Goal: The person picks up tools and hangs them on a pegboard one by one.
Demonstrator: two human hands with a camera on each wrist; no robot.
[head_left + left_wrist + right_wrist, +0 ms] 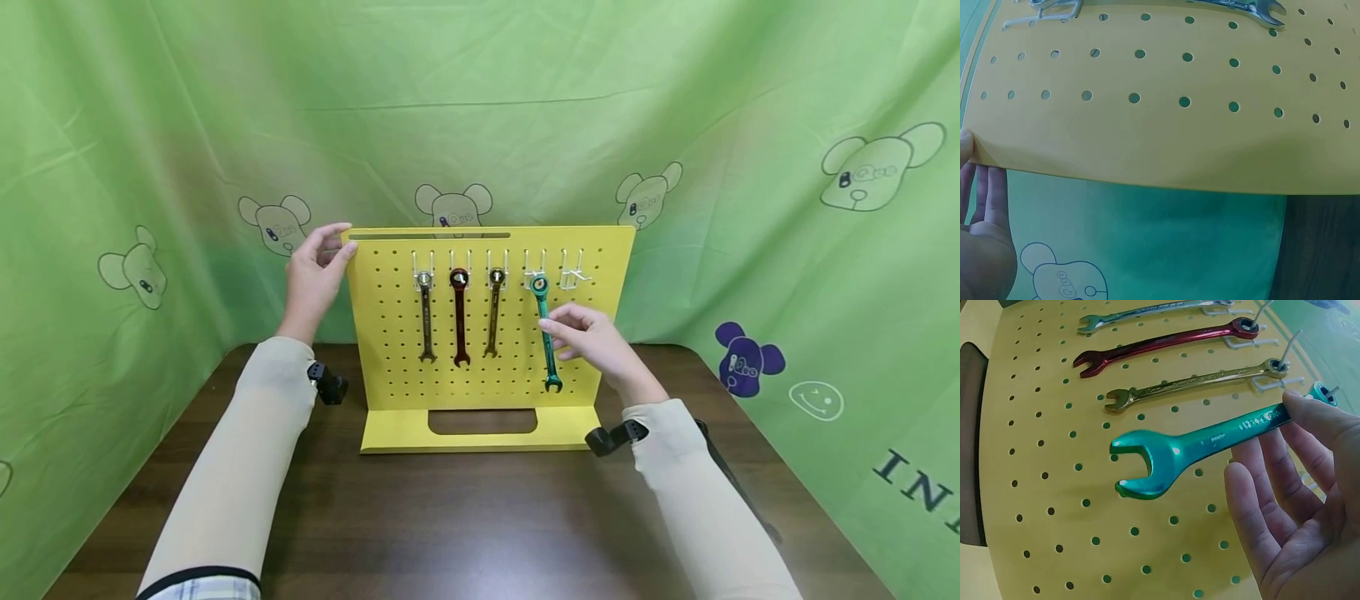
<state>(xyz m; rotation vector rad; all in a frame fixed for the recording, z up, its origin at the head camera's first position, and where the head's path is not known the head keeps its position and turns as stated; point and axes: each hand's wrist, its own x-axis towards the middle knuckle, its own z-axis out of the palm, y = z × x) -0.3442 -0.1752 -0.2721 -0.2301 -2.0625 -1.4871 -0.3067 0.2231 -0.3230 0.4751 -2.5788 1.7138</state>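
A yellow pegboard (pixel 480 392) stands upright on its base, and my left hand (pixel 317 279) grips its upper left edge. In the left wrist view the thumb (pixel 965 147) lies on the front face, the fingers behind. With my right hand (pixel 596 343) I pinch a teal combination wrench (pixel 1210 449) by its shank, near the ring end. That ring sits around a hook tip, and the open end tilts out from the board. Left of it hang a gold wrench (pixel 494 317), a dark red wrench (pixel 460 321) and a silver wrench (pixel 426 321), each on its own hook.
A further white hook (pixel 573 275) is at the board's right, with no wrench on it. The board's base (pixel 390 429) rests on a dark wooden table (pixel 480 517). Green printed cloth (pixel 480 100) hangs behind and at both sides.
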